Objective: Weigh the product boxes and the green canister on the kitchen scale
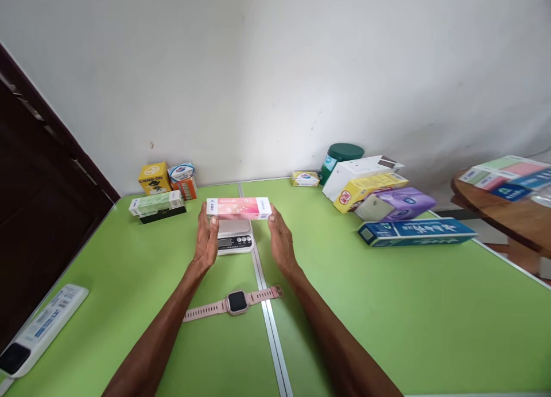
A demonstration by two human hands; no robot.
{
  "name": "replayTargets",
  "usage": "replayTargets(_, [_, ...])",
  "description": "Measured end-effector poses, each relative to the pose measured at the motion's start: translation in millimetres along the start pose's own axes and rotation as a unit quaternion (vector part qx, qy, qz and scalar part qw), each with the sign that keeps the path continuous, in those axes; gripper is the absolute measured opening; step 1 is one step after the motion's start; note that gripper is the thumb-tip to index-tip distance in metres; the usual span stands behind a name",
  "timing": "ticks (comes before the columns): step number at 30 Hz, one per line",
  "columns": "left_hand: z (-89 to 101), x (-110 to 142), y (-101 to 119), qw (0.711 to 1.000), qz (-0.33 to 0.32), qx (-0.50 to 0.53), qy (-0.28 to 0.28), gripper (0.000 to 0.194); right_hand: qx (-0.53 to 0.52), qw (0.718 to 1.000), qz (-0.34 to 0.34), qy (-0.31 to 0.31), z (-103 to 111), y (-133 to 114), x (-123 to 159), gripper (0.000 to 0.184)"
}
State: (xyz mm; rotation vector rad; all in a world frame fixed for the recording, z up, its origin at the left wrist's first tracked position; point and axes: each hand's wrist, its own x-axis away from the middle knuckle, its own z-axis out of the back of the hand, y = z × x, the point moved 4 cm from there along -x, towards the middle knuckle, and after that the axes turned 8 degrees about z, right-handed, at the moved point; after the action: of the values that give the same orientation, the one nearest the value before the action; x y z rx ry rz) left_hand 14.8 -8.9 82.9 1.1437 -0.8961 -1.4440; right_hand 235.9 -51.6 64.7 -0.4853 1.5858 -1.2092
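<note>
A long pink and white box is held level just above a small white digital scale on the green table. My left hand presses against its left end and my right hand against its right end, fingers straight, so the box is clamped between the two. Whether the box rests on the scale's platform or hovers over it I cannot tell. A pink smartwatch lies flat on the table between my forearms, nearer to me than the scale.
Far left stand a yellow box, an orange and blue box and a pale green box on a black one. Right side: a green canister, stacked white, yellow and purple boxes, a long blue box. A white power strip lies near left.
</note>
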Motion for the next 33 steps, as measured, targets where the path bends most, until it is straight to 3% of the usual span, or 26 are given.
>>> replayTargets(2, [-17.6,13,19,0.999,-0.013,0.004,-0.04,0.099,0.025,0.999,0.005,0.041,30,-9,4,0.084])
replayTargets(5, [-58.8,39,38,0.99,-0.013,0.011,-0.14,0.097,0.085,0.991,-0.008,0.106,89,-18,17,0.086])
replayTargets(8, [-110.3,68,41,0.972,0.015,0.023,-0.234,0.097,0.146,0.975,-0.047,0.163,152,-21,38,0.092])
replayTargets(11, [-162.5,93,36,0.956,0.049,0.036,-0.287,0.103,0.205,0.956,-0.093,0.19,202,-19,61,0.099])
replayTargets(16, [-224.2,124,33,0.939,0.089,0.027,-0.33,0.108,0.252,0.925,-0.181,0.22,252,-7,96,0.108])
replayTargets(19, [-247.2,132,50,0.937,0.058,0.035,-0.343,0.106,0.258,0.916,-0.16,0.262,275,-6,100,0.1])
replayTargets(23, [-284.6,128,85,0.933,-0.007,0.045,-0.357,0.107,0.271,0.902,-0.109,0.319,315,-5,74,0.095])
replayTargets(26, [-318.2,119,104,0.924,-0.013,0.021,-0.383,0.107,0.262,0.902,-0.082,0.333,346,6,38,0.094])
replayTargets(30, [-351.4,104,113,0.917,-0.033,-0.077,-0.391,0.103,0.259,0.905,-0.061,0.333,377,31,-8,0.107])
replayTargets(33, [-364.9,94,112,0.907,-0.054,-0.15,-0.389,0.1,0.27,0.908,-0.063,0.313,388,48,-31,0.113])
